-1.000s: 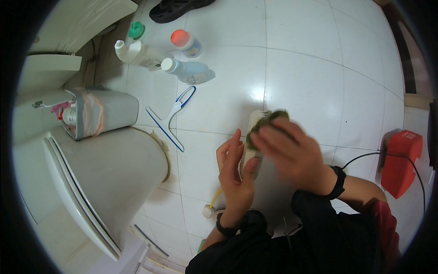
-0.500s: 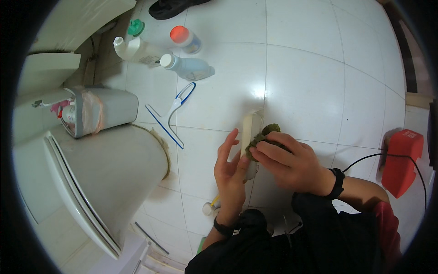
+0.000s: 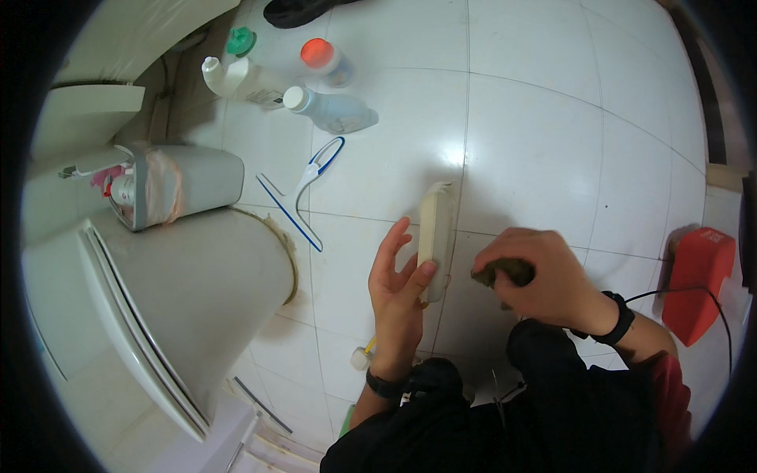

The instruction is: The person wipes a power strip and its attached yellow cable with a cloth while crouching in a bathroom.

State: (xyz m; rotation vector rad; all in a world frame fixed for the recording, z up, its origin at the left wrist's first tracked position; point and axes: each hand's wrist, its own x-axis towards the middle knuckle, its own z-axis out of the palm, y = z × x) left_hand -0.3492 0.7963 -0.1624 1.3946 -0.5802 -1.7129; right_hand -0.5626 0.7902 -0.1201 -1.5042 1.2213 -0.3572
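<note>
My left hand (image 3: 398, 296) holds a long, cream-white plastic bar (image 3: 435, 236) upright over the tiled floor, thumb across its lower part. What kind of thing the bar is, I cannot make out. Just right of it and apart from it, my right hand (image 3: 544, 276) is closed around a crumpled dark green scouring pad (image 3: 512, 272). Part of the pad is hidden by my fingers.
A white-and-blue squeegee (image 3: 300, 193) lies left of centre, below a pale blue bottle (image 3: 335, 113), a white bottle (image 3: 248, 83) and a red-capped container (image 3: 327, 63). At left are a grey bin (image 3: 201, 185) and a toilet (image 3: 197, 292). A red box (image 3: 698, 288) and black cable are at right.
My right hand has pulled the scouring pad off the bar, moving right and slightly down. My left hand still holds the bar in nearly the same place. The view has shifted slightly.
</note>
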